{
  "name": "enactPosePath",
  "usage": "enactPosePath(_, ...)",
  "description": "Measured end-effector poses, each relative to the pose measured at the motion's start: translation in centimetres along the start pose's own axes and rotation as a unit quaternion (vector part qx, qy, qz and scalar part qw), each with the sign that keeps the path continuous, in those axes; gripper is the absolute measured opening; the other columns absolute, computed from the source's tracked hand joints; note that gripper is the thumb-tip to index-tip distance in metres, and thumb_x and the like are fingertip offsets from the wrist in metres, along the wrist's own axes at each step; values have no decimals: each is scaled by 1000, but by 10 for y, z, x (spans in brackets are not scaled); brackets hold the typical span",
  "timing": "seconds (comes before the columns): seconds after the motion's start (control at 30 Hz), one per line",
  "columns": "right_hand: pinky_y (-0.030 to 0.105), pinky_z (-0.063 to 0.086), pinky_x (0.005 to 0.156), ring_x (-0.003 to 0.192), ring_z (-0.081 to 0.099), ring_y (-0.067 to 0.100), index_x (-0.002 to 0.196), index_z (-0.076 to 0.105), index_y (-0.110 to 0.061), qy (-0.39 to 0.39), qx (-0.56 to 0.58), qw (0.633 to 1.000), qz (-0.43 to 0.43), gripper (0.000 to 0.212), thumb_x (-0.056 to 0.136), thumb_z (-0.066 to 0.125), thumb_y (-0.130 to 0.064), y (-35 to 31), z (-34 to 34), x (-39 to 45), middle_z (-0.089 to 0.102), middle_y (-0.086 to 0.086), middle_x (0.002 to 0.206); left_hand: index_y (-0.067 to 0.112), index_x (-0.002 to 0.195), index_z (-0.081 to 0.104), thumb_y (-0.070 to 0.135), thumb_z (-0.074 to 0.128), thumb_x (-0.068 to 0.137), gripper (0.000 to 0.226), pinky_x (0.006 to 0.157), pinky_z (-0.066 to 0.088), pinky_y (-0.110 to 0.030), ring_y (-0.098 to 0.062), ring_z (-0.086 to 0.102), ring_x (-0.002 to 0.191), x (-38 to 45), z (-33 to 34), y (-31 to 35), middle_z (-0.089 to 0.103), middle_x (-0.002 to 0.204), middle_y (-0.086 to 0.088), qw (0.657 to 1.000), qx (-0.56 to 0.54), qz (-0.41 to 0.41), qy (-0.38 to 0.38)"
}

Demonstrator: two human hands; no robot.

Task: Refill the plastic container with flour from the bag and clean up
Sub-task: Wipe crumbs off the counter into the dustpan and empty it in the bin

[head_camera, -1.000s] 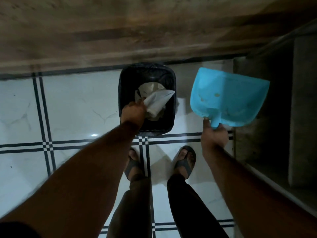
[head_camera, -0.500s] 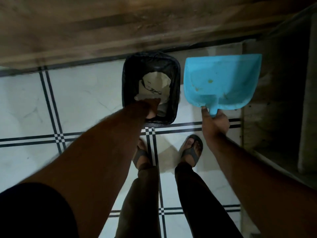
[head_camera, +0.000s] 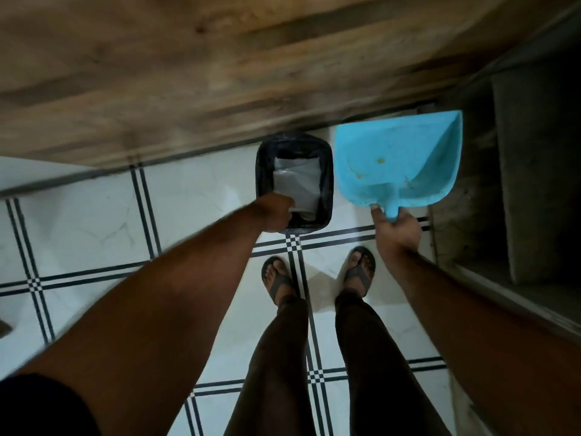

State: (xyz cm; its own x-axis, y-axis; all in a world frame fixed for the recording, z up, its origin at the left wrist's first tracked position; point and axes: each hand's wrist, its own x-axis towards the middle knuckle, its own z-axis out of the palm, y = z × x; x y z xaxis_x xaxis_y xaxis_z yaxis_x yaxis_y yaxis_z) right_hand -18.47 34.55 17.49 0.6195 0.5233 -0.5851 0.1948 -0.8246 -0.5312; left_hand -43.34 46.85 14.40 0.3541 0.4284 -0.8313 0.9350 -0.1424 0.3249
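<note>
The person stands on a tiled floor (head_camera: 94, 221) and looks down at a small black bin (head_camera: 294, 184). The bin sits on the floor by a wooden wall (head_camera: 220, 73). Inside it lies white paper (head_camera: 297, 180), most likely the flour bag, crumpled up.

The left hand (head_camera: 276, 212) reaches over the near rim of the bin and touches the paper at its near edge. The picture is blurry there, so I cannot tell if the fingers pinch the paper or only push on it.

The right hand (head_camera: 396, 228) is curled tight round the short handle of a blue dustpan (head_camera: 399, 158). The pan is held up just to the right of the bin, with its open side facing the person. It has a few small brown spots in it and no heap of flour that I can see.

The flour container is not in view.

This looks like the clean-up part, close to the end. To do it well, push the paper down deep so it stays in the bin and does not pop back out. Keep the hand slow, so no flour dust puffs up. If there are crumbs in the pan, tip its front lip right over the bin, not beside it. Hold the pan level until then, so nothing falls on the floor or the sandals (head_camera: 360, 272)
</note>
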Motion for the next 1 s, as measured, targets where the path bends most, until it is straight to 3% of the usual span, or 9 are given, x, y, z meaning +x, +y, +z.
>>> enactPosePath(0.13, 31, 52, 74, 86, 70, 21, 113, 73, -14, -26, 72, 997, -13, 31, 100, 74, -42, -50, -66, -63, 74, 2, 94, 10, 131, 75, 18, 62, 106, 29, 104, 46, -30, -33, 65, 130, -87, -35, 41, 72, 138, -12, 993, -71, 32, 87)
enactPosePath(0.23, 33, 52, 61, 69, 65, 17, 100, 71, -19, -46, 155, 987, 1, 24, 99, 76, -43, -90, -124, -117, 69, 0, 79, 9, 110, 79, 14, 65, 101, 18, 93, 55, -37, -32, 73, 108, -154, -76, 84, 79, 112, -11, 977, -115, 73, 163)
enactPosePath(0.4, 30, 48, 49, 52, 54, 13, 89, 66, -14, -29, 262, 965, 2, 32, 98, 77, -43, -145, -226, -205, 57, 4, 66, 20, 101, 78, 34, 65, 94, 20, 89, 60, -40, -25, 75, 98, -249, -141, 177, 80, 102, -2, 949, -164, 139, 233)
enactPosePath(0.53, 34, 43, 50, 51, 48, 20, 82, 63, -14, 23, 338, 939, -49, 43, 90, 81, -52, -165, -315, -249, 51, 4, 59, 20, 81, 63, 32, 72, 99, 24, 60, 41, -27, -31, 63, 71, -300, -170, 260, 65, 74, -12, 923, -160, 205, 283)
enactPosePath(0.6, 31, 43, 49, 51, 50, 18, 81, 65, -12, 52, 363, 928, -70, 46, 90, 82, -53, -167, -361, -263, 52, 3, 59, 12, 87, 67, 22, 74, 102, 19, 55, 37, -18, -15, 54, 64, -327, -175, 304, 64, 72, -5, 913, -169, 237, 287)
enactPosePath(0.67, 20, 41, 44, 46, 51, 7, 78, 65, -12, 95, 378, 916, -91, 35, 98, 78, -38, -154, -407, -276, 55, -8, 52, 14, 93, 74, 16, 74, 101, 8, 57, 40, -11, -1, 59, 69, -347, -171, 348, 69, 78, 5, 912, -156, 262, 273)
enactPosePath(0.77, 15, 42, 45, 52, 56, 4, 79, 69, -16, 168, 390, 900, -97, 29, 98, 77, -36, -112, -469, -280, 59, -15, 51, 19, 95, 81, 17, 75, 97, 7, 63, 46, -6, 0, 66, 77, -364, -155, 419, 77, 86, 6, 909, -105, 314, 252)
enactPosePath(0.9, 32, 42, 49, 47, 51, 17, 82, 66, -12, 212, 426, 878, -45, 35, 97, 77, -41, -30, -533, -273, 52, -2, 52, 25, 93, 80, 31, 79, 91, 7, 74, 57, -24, -4, 72, 77, -360, -119, 506, 78, 80, 12, 905, -57, 346, 240)
enactPosePath(1.0, 35, 40, 48, 45, 47, 21, 83, 64, -8, 235, 435, 869, -10, 38, 97, 78, -41, 34, -565, -266, 49, 5, 54, 21, 111, 80, 30, 79, 91, 21, 87, 59, -27, -14, 77, 95, -348, -79, 564, 81, 99, 8, 904, -11, 365, 220)
